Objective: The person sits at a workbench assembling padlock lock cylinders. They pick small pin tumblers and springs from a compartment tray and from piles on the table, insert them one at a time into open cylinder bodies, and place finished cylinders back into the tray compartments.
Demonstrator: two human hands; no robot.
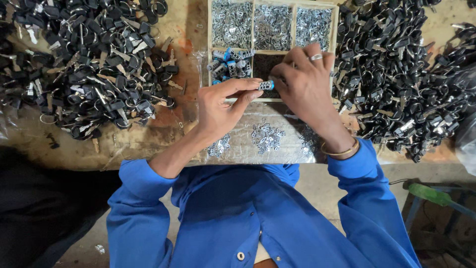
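Head view: we see the left hand pinching a small metal cylinder with a blue band by one end, between thumb and forefinger, just above the near edge of a wooden tray. The right hand has its fingers closed at the cylinder's other end; whether they grasp it or a smaller part, we cannot tell. We judge the cylinder light, stiff and smooth, likely to slip, so best taken across its body. Piles of black keys lie on the table on both sides.
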